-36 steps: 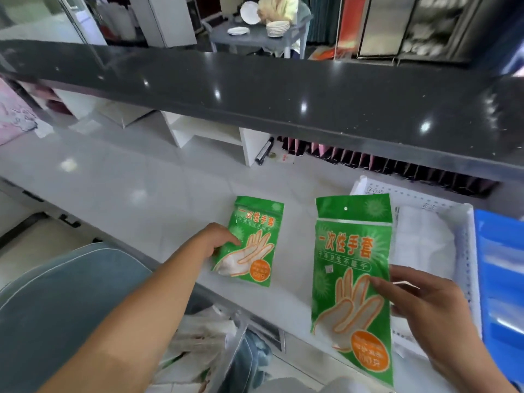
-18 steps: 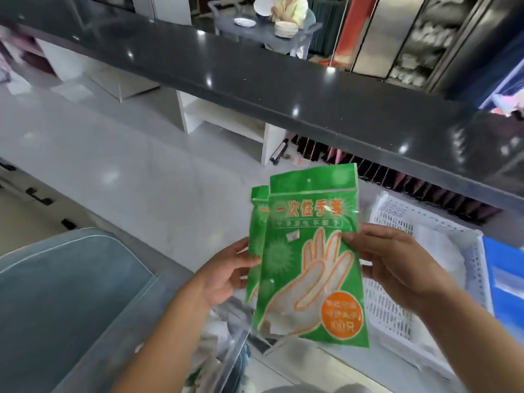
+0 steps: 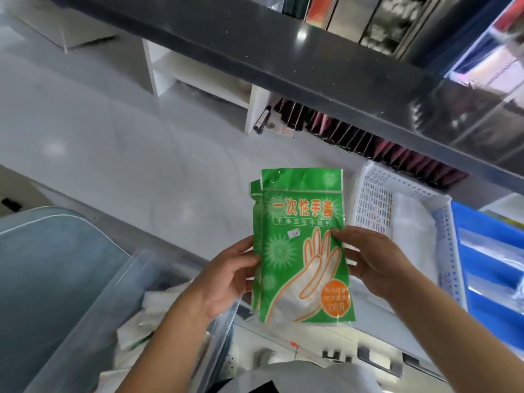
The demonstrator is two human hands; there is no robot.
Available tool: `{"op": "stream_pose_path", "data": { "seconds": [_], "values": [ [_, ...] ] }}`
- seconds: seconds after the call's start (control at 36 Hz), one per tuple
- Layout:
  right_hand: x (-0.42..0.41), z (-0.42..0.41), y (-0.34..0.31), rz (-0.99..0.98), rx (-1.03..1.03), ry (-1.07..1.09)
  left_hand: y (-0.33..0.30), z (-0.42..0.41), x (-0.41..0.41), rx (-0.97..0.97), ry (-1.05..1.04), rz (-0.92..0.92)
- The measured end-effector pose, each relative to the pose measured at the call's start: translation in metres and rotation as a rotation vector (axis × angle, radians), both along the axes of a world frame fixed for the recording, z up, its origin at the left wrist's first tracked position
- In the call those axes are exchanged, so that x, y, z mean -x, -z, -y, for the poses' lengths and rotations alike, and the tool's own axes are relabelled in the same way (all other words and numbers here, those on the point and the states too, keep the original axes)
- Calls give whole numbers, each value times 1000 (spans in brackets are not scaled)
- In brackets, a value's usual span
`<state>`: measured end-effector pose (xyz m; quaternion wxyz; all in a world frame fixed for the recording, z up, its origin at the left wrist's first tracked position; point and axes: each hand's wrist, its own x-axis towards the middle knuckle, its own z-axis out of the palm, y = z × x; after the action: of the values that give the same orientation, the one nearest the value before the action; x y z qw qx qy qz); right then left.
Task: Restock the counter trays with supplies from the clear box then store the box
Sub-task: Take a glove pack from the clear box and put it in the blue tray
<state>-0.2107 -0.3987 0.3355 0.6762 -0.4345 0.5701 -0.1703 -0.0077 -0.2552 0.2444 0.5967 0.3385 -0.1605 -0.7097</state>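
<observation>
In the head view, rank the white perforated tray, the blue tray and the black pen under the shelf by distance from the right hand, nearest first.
1. White perforated tray: just right of and behind the right hand, partly under it.
2. Blue tray: farther right, beyond the white tray.
3. Black pen: farthest, at the back of the counter, leaning beside the white shelf unit.

Glove packets [image 3: 303,248]: 2 green plastic packs, white lettering, orange hand outline, orange round badge bottom right. Stacked front to back, upright, rear one peeking out at left edge. I hold them between both hands above counter edge.

White tray [image 3: 377,182]: perforated plastic, on counter to my right, white bagged stock inside.

Blue tray [image 3: 482,259]: just beside white tray, further right, clear bags in it.

Clear box [image 3: 136,276]: lower left, open, white packets inside.
</observation>
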Motion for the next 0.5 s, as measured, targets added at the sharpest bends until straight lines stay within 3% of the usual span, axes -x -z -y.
{"op": "stream_pose_path", "data": {
  "seconds": [0.14,0.33,0.5],
  "values": [
    [14,-14,0,44,5,175,-8,1,2,56,124,14],
    [42,-36,-5,120,-26,365,-28,9,30,72,200,279],
    [87,-45,-8,153,26,344,-33,20,69,9,172,290]
  ]
}}
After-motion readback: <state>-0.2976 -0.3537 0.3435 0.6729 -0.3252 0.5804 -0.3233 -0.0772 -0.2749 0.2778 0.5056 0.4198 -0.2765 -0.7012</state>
